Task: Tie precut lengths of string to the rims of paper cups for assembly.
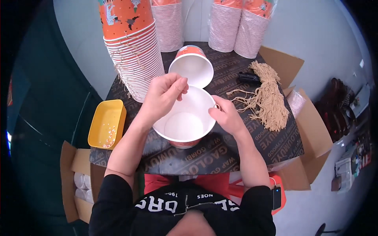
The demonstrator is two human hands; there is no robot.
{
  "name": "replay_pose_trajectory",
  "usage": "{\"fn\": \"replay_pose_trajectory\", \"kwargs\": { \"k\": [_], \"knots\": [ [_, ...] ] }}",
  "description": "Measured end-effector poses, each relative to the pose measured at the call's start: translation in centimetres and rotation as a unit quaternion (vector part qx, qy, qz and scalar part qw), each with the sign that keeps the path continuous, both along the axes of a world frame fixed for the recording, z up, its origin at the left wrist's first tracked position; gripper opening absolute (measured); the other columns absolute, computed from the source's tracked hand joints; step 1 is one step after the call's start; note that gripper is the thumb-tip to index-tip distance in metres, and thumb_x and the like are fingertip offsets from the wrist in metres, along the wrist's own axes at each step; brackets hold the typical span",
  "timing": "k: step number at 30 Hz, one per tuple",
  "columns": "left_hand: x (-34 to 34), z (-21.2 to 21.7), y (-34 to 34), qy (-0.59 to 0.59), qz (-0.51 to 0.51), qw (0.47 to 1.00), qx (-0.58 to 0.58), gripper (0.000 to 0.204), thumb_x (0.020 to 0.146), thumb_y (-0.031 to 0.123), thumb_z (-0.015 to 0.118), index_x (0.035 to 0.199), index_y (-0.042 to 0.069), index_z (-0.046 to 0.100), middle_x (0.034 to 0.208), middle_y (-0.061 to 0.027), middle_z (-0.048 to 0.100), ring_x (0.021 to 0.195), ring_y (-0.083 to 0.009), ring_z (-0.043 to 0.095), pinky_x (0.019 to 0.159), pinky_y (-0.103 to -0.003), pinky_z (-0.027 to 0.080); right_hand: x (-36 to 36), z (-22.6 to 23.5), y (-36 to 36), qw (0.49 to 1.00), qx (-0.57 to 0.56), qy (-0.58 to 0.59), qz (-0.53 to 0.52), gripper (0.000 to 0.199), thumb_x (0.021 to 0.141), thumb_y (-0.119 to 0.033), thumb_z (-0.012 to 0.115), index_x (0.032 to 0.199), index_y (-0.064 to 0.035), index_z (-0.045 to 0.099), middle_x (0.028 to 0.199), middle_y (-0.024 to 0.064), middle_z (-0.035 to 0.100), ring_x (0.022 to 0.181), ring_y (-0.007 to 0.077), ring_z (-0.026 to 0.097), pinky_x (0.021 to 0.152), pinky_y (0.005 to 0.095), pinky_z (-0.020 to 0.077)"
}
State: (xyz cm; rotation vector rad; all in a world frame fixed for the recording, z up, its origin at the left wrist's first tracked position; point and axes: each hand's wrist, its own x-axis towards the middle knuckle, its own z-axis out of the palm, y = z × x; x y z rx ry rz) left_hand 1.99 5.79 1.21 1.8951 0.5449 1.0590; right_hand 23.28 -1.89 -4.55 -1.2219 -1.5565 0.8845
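Head view. At the left of the frame, a yellow tray holds small pellets; upper left, a stack of printed buckets. Centrally, the left hand, thumb pressed to curled fingers, hangs over the white-lined bucket; any content is indiscernible. The right hand pinches its right rim. Right: a bundle of tan cords. The step appears to be rim work, perhaps cord-fitting; the next move calls for a steady rim.
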Motion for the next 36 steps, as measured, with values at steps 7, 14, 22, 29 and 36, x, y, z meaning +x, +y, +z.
{"fn": "replay_pose_trajectory", "kwargs": {
  "k": [7,14,22,29,36],
  "knots": [
    [-1.6,1.6,0.1,-0.045,-0.095,0.988,0.116,0.036,0.102,0.027,0.053,0.085,-0.002,0.068,0.078,-0.0051,0.066,0.083,-0.0145,0.059,0.08,-0.03,0.046,2.8,-0.4,0.5,0.97,-0.053,0.224,0.075,0.047,0.076,-0.01,0.052,0.117,0.011,0.062,0.099,0.014,0.071,0.081,0.0173,0.071,0.073,0.0274,0.0561],
    [-0.4,0.7,-0.8,-0.107,-0.23,0.958,0.132,0.043,0.098,0.015,0.054,0.057,0.003,0.046,0.054,-0.005,0.048,0.056,-0.0191,0.049,0.069,-0.035,0.046,1.8,-1.2,0.7,0.981,-0.044,0.154,0.111,0.028,0.088,-0.016,0.059,0.104,0.0044,0.069,0.087,0.0056,0.07,0.073,0.0098,0.064,0.065,0.0253,0.0502],
    [0.4,1.6,-2.4,0.048,0.128,0.847,0.514,0.039,0.079,0.007,0.072,0.053,0.007,0.043,0.051,-0.0053,0.046,0.048,-0.0243,0.048,0.052,-0.037,0.037,4.2,-0.9,0.8,0.988,0.134,-0.008,-0.082,0.021,0.094,-0.016,0.062,0.08,-0.0007,0.065,0.065,-0.0038,0.054,0.061,0.0044,0.048,0.055,0.0239,0.0385],
    [1.6,-1.0,-0.7,0.082,0.259,0.821,0.502,0.036,0.08,0.011,0.074,0.054,0.005,0.05,0.051,-0.0096,0.05,0.048,-0.0263,0.051,0.049,-0.039,0.04,3.8,-0.7,0.7,0.961,0.217,0.172,0.002,0.021,0.095,-0.014,0.06,0.084,0.0012,0.068,0.089,0.0038,0.056,0.065,0.0064,0.049,0.056,0.0218,0.0368],
    [1.2,-0.8,-0.8,0.232,0.212,0.846,0.431,0.04,0.085,0.023,0.07,0.052,0.004,0.059,0.051,-0.0133,0.056,0.048,-0.0295,0.058,0.05,-0.04,0.046,4.0,-0.6,1.0,0.918,0.262,0.264,0.14,0.03,0.095,-0.026,0.06,0.076,-0.0037,0.065,0.12,0.0188,0.058,0.116,0.0249,0.049,0.102,0.0382,0.0363]
  ]
}}
